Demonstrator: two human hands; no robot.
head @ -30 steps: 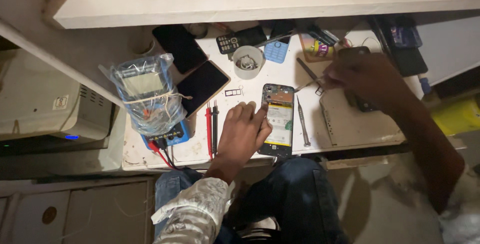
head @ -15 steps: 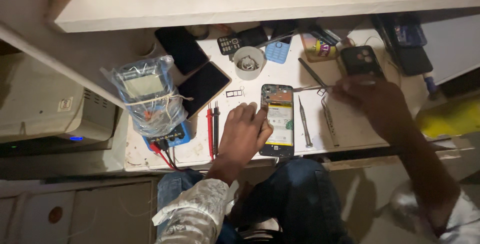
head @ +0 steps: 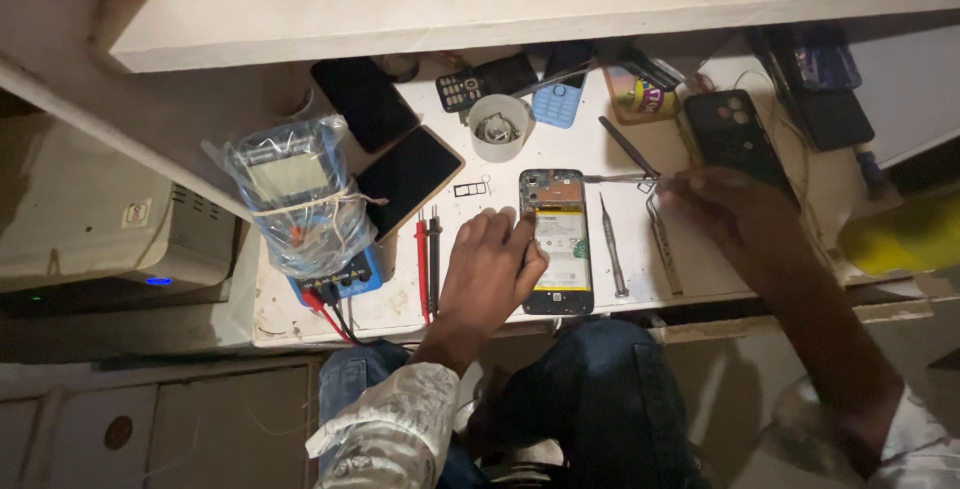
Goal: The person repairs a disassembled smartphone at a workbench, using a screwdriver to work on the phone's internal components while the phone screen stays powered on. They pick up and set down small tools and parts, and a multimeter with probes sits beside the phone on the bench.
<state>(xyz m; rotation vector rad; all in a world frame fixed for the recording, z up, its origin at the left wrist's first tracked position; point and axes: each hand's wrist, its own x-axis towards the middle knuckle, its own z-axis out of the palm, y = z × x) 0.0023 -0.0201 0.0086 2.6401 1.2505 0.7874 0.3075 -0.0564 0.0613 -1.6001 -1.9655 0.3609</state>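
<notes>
Opened phone at frame centre, left hand fingers together, resting on its left edge, right hand fingers pinched on tweezers at its top right.

Glossy black phone screens, shiny metal tweezers, crinkled clear plastic wrap, scuffed white worktop

Opened phone flat on the worktable, left hand on its left edge. Right of it, a screwdriver, then right hand pinching perhaps tweezers (blurred). Behind: small cup. Far left, bagged multimeter.
</notes>
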